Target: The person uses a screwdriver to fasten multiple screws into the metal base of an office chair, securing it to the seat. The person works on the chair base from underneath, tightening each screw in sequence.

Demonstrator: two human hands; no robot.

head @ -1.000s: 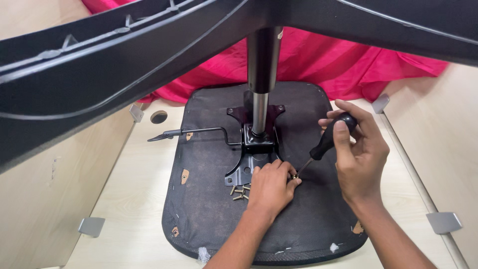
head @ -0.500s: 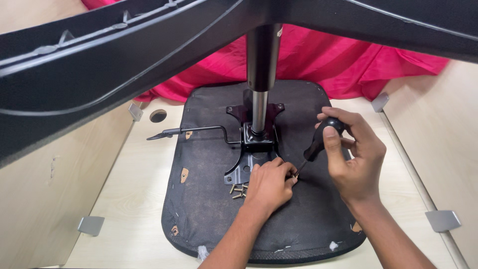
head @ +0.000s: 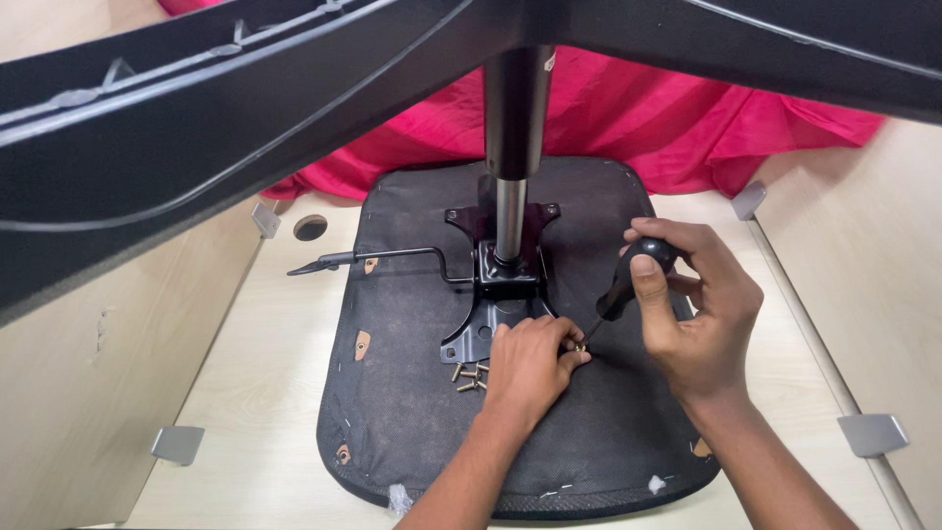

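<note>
- Screwdriver (head: 628,280): black handle gripped in right hand (head: 702,319), fingers wrapped round the knob end, thumb along the handle; thin shaft angled down-left to a small brass-coloured screw (head: 580,346) at the edge of the mounting plate (head: 491,324).
- Left hand (head: 527,363): resting on the seat underside (head: 412,393), fingers (head: 569,344) pinched narrow about the screw at the driver tip, seemingly to steady screw against tip.
- Loose screws (head: 468,377): small cluster lying on the black fabric just left of the left hand, within easy reach, apart from the plate.
- Mounting plate: black metal, fixed centrally on the upturned seat, carrying the gas column (head: 511,196) upright; lever rod (head: 373,258) projecting left, past the seat edge.
- Chair base (head: 245,128): dark spokes overhead across the top of view, limiting headroom above both hands.
- Seat underside lying flat on pale wooden floor (head: 255,393) of a boxed enclosure; side panels close left and right, grey brackets (head: 178,442) at the corners.
- Open room: bare fabric below and right of the hands; narrow floor strips either side.
- Red cloth (head: 687,128) bunched beyond the far edge of the seat.
</note>
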